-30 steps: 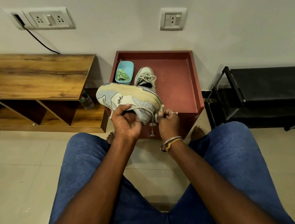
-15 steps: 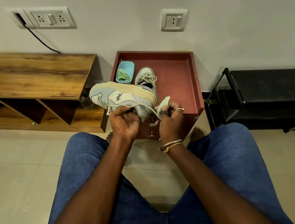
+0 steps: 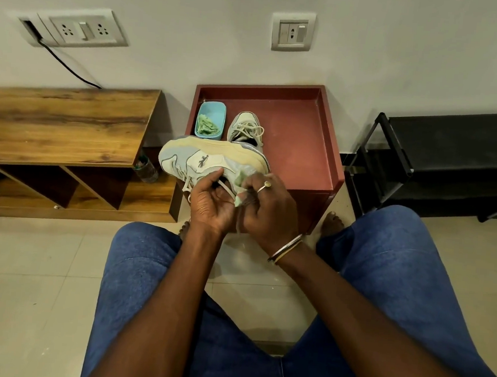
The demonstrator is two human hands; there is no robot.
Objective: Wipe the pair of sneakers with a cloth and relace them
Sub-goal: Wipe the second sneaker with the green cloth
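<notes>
The sneaker [image 3: 214, 159] is held in the air on its side, sole toward the wall, over the front left corner of the red table [image 3: 330, 153]. The left hand [image 3: 210, 204] grips it from below, fingers curled in at the shoe's opening. The right hand [image 3: 269, 208] is curled tight beside it, pinching the lace [image 3: 225, 190] that runs across from the shoe. A pale green scrap shows among those fingers; cloth or shoe, I cannot tell. The second sneaker [image 3: 246, 128] stands laced on the table near its back left corner, just beside a blue tub [image 3: 213, 112] holding a green cloth [image 3: 206, 125]. Left of the table is a wooden bench [image 3: 68, 123], and right of it a black rack [image 3: 452, 151].
</notes>
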